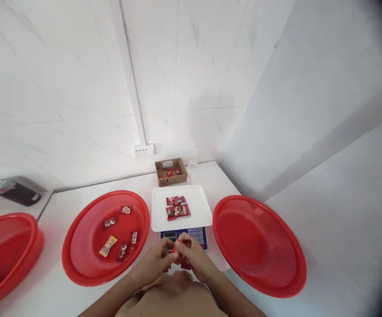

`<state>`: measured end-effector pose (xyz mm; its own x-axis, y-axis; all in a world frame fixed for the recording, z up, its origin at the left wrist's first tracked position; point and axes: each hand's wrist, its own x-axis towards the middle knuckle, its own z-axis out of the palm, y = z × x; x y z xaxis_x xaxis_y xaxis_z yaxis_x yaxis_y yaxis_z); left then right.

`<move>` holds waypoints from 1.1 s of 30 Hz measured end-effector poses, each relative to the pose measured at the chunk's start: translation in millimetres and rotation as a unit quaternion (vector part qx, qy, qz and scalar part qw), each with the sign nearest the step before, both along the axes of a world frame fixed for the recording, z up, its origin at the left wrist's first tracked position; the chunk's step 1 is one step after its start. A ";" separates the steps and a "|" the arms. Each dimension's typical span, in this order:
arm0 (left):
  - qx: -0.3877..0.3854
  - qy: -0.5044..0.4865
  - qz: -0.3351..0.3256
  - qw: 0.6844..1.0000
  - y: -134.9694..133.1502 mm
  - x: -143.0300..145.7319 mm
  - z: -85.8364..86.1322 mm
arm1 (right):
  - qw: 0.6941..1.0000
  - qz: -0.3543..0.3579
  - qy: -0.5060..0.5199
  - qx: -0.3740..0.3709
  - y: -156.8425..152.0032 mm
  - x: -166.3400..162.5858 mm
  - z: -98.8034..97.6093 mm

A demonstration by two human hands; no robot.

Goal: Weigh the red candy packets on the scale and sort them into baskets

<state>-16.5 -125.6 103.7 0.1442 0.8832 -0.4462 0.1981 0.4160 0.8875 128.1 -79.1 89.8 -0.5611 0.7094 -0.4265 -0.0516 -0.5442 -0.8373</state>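
Observation:
My left hand point(156, 260) and my right hand point(194, 257) meet in front of me, both pinching a small red snack packet point(176, 253) just before the blue keypad of a weighing scale point(191, 235). The scale's white tray point(195, 215) carries several red snack packets point(178, 207). Left of the scale, a red mesh basket point(78, 246) holds several packets, one of them yellow point(108, 245). On the right sits another red mesh basket point(260, 244) with nothing in it.
A small cardboard box point(171, 171) with red packets stands behind the scale near the wall socket point(143, 150). A third red basket point(5, 251) lies at the far left, beside a dark device point(17, 190). The white table ends at the right wall.

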 end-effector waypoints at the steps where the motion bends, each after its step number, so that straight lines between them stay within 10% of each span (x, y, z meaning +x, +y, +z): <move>1: 0.014 0.016 -0.006 1.000 0.0 0.2 0.0 | 1.000 -0.007 0.004 0.000 -0.3 -0.3 0.4; 14: -0.013 -0.086 -0.072 0.994 -6.1 -7.3 6.2 | 0.990 0.122 -0.052 0.045 -11.8 -0.7 -8.7; 33: 0.030 -0.044 -0.099 0.994 -8.8 -15.3 8.1 | 0.982 0.097 -0.075 0.143 -16.3 -8.1 1.5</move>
